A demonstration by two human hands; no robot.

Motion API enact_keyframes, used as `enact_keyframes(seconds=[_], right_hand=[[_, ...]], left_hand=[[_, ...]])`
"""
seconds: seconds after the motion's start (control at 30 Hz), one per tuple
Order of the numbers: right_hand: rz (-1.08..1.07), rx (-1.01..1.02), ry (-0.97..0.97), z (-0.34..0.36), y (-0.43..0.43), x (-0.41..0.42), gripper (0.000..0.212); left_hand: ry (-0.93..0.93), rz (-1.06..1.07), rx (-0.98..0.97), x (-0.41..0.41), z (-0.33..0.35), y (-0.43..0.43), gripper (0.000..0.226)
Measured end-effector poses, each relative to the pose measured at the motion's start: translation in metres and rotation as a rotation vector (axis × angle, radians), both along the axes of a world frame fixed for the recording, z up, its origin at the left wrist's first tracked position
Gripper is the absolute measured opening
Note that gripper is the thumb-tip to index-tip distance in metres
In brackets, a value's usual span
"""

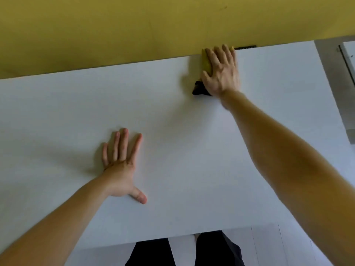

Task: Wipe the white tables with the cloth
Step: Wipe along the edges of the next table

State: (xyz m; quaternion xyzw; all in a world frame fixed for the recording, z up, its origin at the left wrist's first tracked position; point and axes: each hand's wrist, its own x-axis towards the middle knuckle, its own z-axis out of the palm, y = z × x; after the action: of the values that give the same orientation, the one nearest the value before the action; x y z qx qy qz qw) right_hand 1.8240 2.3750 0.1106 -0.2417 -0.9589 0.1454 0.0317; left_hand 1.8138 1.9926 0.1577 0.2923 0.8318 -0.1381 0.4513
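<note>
Yellow wall point(96, 25) fills the top of my view, meeting the far edge of the white bench point(192, 141), which spreads across almost everything else I can see from the head camera.

The right grip point(221, 72), a bare hand on a long outstretched arm, lies at the far edge of the bench, close against the wall. Its fingers are straight and slightly fanned, pressing flat on the cloth point(206, 62) rather than curling round it. Most of the cloth is hidden under the palm. I see a yellow fold beside the index finger and a thin yellow sliver past the fingertips. A dark bunched piece point(199, 89) sticks out beside the heel of the hand; I cannot tell whether it belongs to the same cloth. Motion blur softens the bench just left of this hand.

The left grip point(121, 166) rests well apart from it, nearer to me and left of centre. It lies palm down on the bare bench, fingers spread and thumb pointing off to the right, holding nothing.

A short black strip point(245, 47) sits along the far edge just right of the right grip's fingertips; it is too small to identify. On the far right, past a band of grey floor point(330, 73), part of another white surface point(349, 54) shows. Below the bench's near edge I see the person's dark trousers point(217, 250).
</note>
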Motion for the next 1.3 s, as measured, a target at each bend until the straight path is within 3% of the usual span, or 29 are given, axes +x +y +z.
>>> enact_keyframes(seconds=[0.07,0.13,0.23,0.3,0.43,0.5,0.6,0.67,0.73,0.8,0.93,1.0,1.1,1.2,1.27,1.3], right_hand=[[0.241,0.001,0.061,-0.004,-0.072,0.025,0.087],[0.640,-0.046,0.107,-0.007,-0.145,0.063,0.083],[1.095,-0.071,0.058,-0.009,-0.154,0.078,0.079],[1.023,-0.010,0.084,-0.007,-0.097,0.047,0.074],[0.228,0.009,-0.064,0.004,0.019,-0.002,0.091],[0.097,0.004,-0.035,-0.001,0.000,0.000,0.092],[0.407,-0.037,0.120,-0.014,-0.113,0.053,0.088],[0.810,-0.076,0.060,-0.012,-0.180,0.099,0.092],[1.099,-0.108,-0.003,-0.006,-0.183,0.109,0.089],[1.053,-0.066,0.059,-0.007,-0.134,0.081,0.082],[0.371,0.004,-0.033,0.001,-0.007,0.017,0.092],[0.252,0.021,-0.043,-0.005,-0.004,0.015,0.090],[0.352,0.005,0.127,-0.011,-0.092,0.060,0.086],[0.841,-0.090,0.006,-0.005,-0.204,0.138,0.082],[1.064,-0.100,-0.077,-0.004,-0.198,0.149,0.086],[1.047,-0.058,-0.076,-0.006,-0.175,0.136,0.086]], left_hand=[[0.006,-0.007,-0.006,0.001,0.002,0.000,0.192],[0.013,-0.014,-0.025,0.002,0.003,0.000,0.192],[0.028,-0.019,-0.027,0.002,0.002,-0.001,0.193],[0.020,-0.007,-0.003,0.000,0.001,-0.002,0.193],[0.008,0.004,0.010,-0.002,0.001,0.000,0.192],[0.012,0.008,0.007,-0.002,0.002,0.000,0.193],[0.025,0.001,0.004,0.000,0.004,0.000,0.193],[0.027,0.001,0.020,0.000,0.004,0.000,0.194],[0.023,0.000,0.030,0.000,0.005,0.000,0.194],[0.023,0.001,0.021,-0.001,0.005,0.001,0.193],[0.011,0.005,0.018,-0.004,0.004,0.002,0.192],[0.000,0.010,0.022,-0.004,0.005,0.001,0.192],[0.011,-0.001,0.016,-0.002,0.007,0.002,0.193],[0.030,-0.014,0.031,-0.001,0.005,0.002,0.194],[0.032,-0.021,0.036,-0.001,0.005,0.000,0.195],[0.034,-0.028,0.035,-0.001,0.005,0.000,0.195]])
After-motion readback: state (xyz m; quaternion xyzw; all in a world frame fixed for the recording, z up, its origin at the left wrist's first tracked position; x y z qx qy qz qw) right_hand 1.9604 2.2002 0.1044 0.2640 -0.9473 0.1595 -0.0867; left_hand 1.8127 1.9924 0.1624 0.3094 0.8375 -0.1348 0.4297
